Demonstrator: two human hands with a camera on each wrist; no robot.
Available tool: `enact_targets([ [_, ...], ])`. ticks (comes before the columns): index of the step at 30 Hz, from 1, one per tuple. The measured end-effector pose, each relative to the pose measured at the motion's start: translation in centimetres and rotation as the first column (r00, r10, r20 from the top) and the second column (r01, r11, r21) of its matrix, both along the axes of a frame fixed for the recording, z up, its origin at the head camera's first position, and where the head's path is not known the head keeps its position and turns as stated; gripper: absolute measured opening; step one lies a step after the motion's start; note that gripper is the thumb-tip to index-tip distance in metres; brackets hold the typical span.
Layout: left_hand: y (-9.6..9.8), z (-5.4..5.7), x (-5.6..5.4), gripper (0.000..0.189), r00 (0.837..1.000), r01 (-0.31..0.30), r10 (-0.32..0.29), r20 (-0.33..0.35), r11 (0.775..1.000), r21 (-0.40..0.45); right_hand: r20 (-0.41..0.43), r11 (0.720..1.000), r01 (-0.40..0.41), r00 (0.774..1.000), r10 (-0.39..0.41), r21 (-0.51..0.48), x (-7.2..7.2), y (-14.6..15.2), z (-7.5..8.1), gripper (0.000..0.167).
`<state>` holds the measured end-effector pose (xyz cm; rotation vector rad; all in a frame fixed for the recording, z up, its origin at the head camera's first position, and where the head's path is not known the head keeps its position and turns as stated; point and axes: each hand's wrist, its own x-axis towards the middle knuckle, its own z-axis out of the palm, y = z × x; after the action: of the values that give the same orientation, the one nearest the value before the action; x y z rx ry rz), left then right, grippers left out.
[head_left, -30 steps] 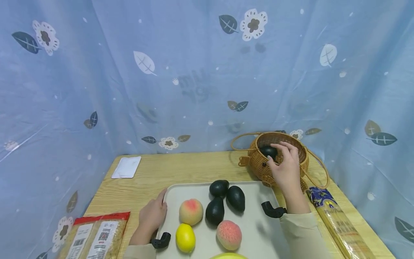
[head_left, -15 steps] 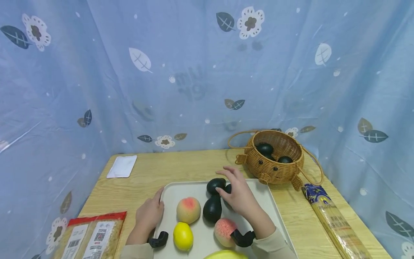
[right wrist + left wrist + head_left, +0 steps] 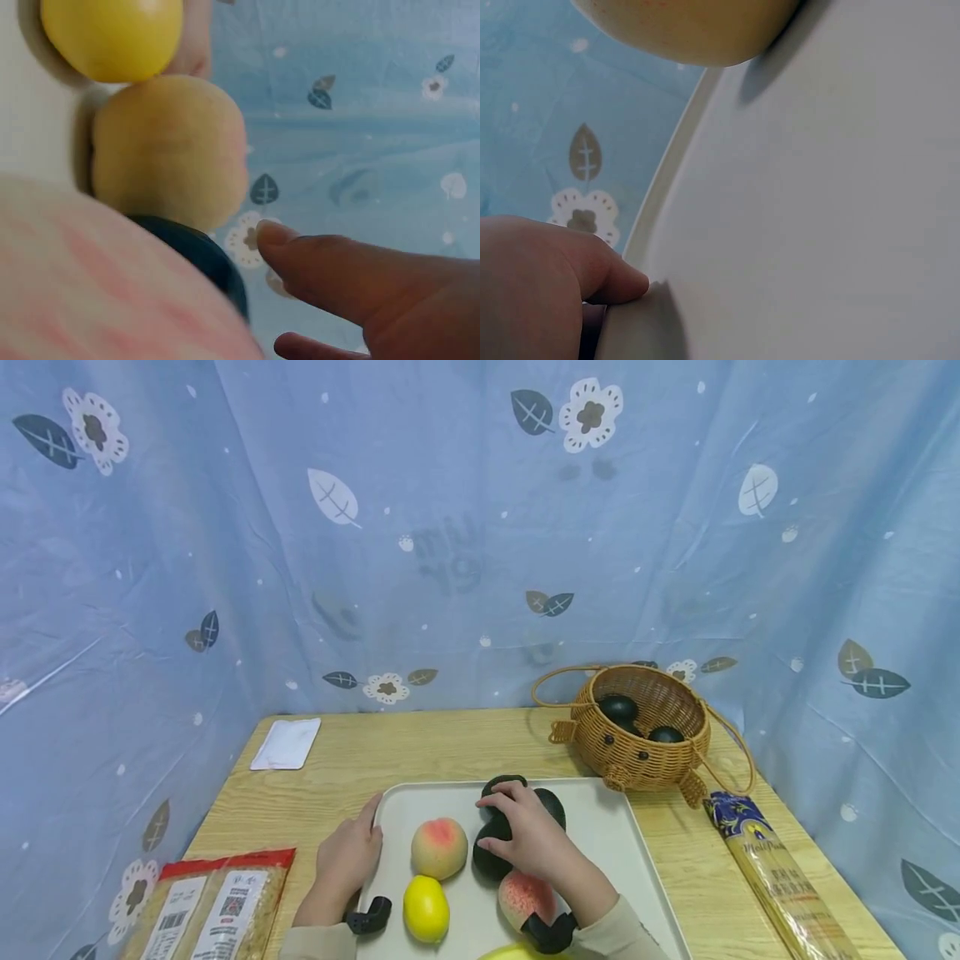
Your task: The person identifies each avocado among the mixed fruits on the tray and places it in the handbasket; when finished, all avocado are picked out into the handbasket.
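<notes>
My left hand grips the left rim of the beige tray, its thumb on the rim in the left wrist view. Over a cluster of three dark avocados hovers my right hand, fingers spread and loosely bent, partly hiding them. In the right wrist view the thumb appears apart from the dark avocado. Nearby on the tray are a peach, a yellow lemon and a pink, speckled peach, partly behind the right wrist. A yellow fruit is cut off at the bottom.
A wicker basket with dark avocados inside stands behind the tray's right corner. A long pasta packet lies at right, a red-topped bag at left. A white packet sits at back left.
My right hand has left the basket, where an avocado now lies, and come back over the avocados on the tray, shifting slightly toward the front one. The left hand stays at the rim.
</notes>
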<state>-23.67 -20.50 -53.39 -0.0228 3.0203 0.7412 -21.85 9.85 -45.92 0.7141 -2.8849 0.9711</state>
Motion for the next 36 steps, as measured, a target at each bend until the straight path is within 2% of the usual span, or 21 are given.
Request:
enact_targets([
  [4, 0.1, 0.0, 0.0, 0.057, 1.0, -0.006, 0.006, 0.002, 1.0, 0.002, -0.004, 0.997, -0.014, 1.0, 0.015, 0.074, 0.3, -0.3, -0.4, 0.044],
  [10, 0.3, 0.1, 0.0, 0.058, 1.0, 0.004, -0.004, 0.0, 1.0, 0.009, -0.051, 0.988, 0.005, 0.999, 0.003, 0.153, 0.9, -0.8, -0.8, 0.041],
  [15, 0.3, 0.3, 0.0, 0.057, 1.0, 0.004, -0.004, -0.003, 1.0, -0.001, -0.022, 0.981, -0.01, 1.0, 0.015, 0.194, 1.3, -1.5, -1.2, 0.042],
  [22, 0.3, 0.1, 0.1, 0.057, 1.0, -0.006, 0.006, -0.009, 1.0, 0.003, 0.055, 0.987, -0.025, 0.998, 0.017, 0.158, 1.5, -1.5, -1.5, 0.047],
  [28, 0.3, 0.0, 0.0, 0.056, 1.0, -0.002, 0.002, -0.025, 1.0, 0.002, 0.053, 0.989, -0.036, 0.998, 0.029, 0.146, 1.4, -1.2, -1.5, 0.052],
  [36, 0.1, 0.0, 0.0, 0.057, 1.0, 0.002, -0.002, -0.009, 1.0, 0.003, 0.03, 0.999, -0.002, 1.0, 0.001, 0.046, 1.2, -1.1, -1.7, 0.047],
])
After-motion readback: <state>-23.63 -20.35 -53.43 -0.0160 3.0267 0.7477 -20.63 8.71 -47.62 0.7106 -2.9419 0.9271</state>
